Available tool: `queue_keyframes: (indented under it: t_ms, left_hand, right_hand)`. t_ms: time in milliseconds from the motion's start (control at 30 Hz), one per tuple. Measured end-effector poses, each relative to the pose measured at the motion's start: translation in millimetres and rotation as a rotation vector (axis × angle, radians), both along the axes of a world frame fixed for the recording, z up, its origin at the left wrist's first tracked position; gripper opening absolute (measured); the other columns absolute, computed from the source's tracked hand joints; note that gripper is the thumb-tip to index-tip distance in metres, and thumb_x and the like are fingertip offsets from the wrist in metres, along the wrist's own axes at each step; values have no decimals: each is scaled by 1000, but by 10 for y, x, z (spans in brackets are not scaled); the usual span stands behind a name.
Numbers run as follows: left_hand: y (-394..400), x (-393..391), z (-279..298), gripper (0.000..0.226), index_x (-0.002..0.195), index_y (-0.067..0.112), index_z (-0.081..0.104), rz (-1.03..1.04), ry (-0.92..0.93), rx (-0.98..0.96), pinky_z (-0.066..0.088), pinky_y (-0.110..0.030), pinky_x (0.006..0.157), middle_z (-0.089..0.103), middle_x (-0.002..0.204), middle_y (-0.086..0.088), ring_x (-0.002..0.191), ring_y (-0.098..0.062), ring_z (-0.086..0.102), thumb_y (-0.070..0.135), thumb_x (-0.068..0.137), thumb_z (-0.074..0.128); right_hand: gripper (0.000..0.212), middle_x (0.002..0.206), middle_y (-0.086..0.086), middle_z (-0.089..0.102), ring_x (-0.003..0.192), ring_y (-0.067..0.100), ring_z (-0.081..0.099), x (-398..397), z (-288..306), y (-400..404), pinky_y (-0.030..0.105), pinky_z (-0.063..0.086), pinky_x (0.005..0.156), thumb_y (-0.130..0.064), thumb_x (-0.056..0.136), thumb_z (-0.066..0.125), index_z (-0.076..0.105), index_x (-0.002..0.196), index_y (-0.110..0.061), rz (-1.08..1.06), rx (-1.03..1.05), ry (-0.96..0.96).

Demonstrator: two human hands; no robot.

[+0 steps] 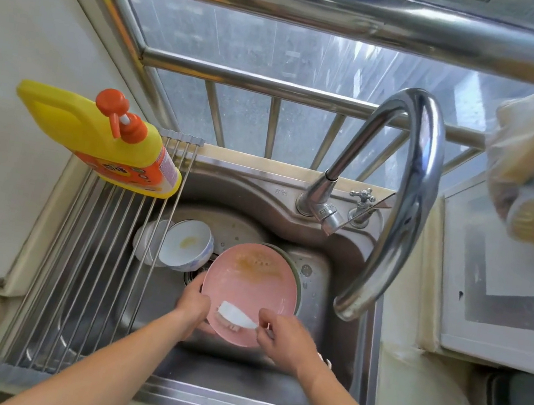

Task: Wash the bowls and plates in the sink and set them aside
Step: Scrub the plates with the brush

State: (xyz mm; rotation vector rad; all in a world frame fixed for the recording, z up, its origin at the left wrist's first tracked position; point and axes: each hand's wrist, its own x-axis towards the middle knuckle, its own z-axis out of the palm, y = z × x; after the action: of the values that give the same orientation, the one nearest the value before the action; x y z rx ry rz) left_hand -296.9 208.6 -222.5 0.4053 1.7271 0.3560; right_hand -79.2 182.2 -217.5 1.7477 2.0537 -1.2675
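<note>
Stainless-steel kitchen sink (348, 249) under a barred window, curved chrome tap (409, 189) arching over the right side, no water seen running. Across the left half, a roll-up rack of steel rods (93, 263), with a yellow detergent bottle with orange pump (105, 140) lying at its far end.

Down in the basin, a round pink plate (250, 279), tilted up toward the camera, smeared with orange-brown residue near its far rim. Left hand (193, 305) gripping the plate's left edge, fingers curled under, thumb on the rim. Right hand (283, 340) pinching the handle of a small white scrubbing brush (236, 317), bristles pressed against the plate's near edge. Behind the pink plate, the rim of a second, greenish dish (296, 276), mostly hidden. To the left, two white ceramic bowls (179, 244) resting on their sides, one nested against the other, the nearer one with a yellowish stain inside.

Step in hand, by the look of it: scrubbing the first plate, with the stain untouched and all other dishes unwashed, so early in the task. Next move likely calls for working the brush up across the face to the residue, holding the plate steady against the push, then rinsing under the tap and setting it on the rack.
</note>
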Motion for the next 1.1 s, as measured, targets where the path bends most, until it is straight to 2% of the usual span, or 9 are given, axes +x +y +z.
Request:
queue_keyframes:
  t_ms: [167,267,433,500,633,733,867,967,1100]
  left_hand:
    - [16,-14,22,64,130,39,54,-57,-16,-11,61,-53,58,69,117,-4,84,-36,73,-3,91,26]
    - [12,-22,21,56,134,44,44,-161,-9,18,62,-51,61,63,123,-4,91,-34,71,8,93,31]
    - [-101,-25,12,94,154,38,-5,-647,212,273,42,-38,104,27,143,-14,117,-32,48,0,83,43]
    - [-167,-52,-28,102,153,44,-4,-938,338,236,40,-45,109,8,149,-14,129,-43,40,3,77,49]
    - [-210,-138,-69,91,156,26,7,-1609,837,311,-9,-63,120,-21,160,-29,148,-48,-23,11,84,60]
    - [-156,-111,-73,66,148,11,30,-1848,867,518,5,-61,121,13,160,-29,150,-47,5,7,89,58]
    - [-115,-89,-138,39,127,12,52,-1955,739,661,40,-49,105,53,130,-18,118,-39,52,3,89,56]
    - [-110,-154,-97,22,102,18,69,-2018,695,705,55,-41,85,69,99,-6,90,-27,65,9,82,68]
    - [-139,-308,-38,25,69,29,70,-2068,675,750,56,-28,71,63,64,11,63,-13,60,10,57,82]
  right_hand:
    - [13,84,3,61,77,29,58,-363,-92,37,36,44,65,-34,97,53,53,90,-22,-394,103,87]
    - [21,95,13,71,89,37,65,-328,-180,117,39,48,71,-33,97,52,68,103,-21,-734,114,-36]
    - [22,93,9,71,89,34,65,-177,-226,188,37,46,71,-31,98,46,64,99,-20,-710,102,-181]
    - [20,93,10,71,89,36,65,-184,-245,186,39,48,72,-30,98,46,63,99,-22,-706,104,-173]
    - [19,96,11,71,93,37,66,-191,-236,163,40,50,76,-27,98,46,63,106,-23,-669,119,-176]
    - [18,96,10,71,93,36,66,-155,-263,156,39,50,77,-26,98,49,63,107,-24,-675,126,-148]
    - [16,92,6,70,89,33,65,-138,-281,175,39,50,75,-28,98,49,63,103,-22,-693,95,-135]
    - [19,95,6,71,91,32,65,-118,-258,180,38,51,75,-30,98,50,65,108,-24,-725,75,-126]
    - [27,105,5,71,96,31,65,-66,-159,140,36,49,78,-34,98,52,65,122,-28,-780,-4,-69]
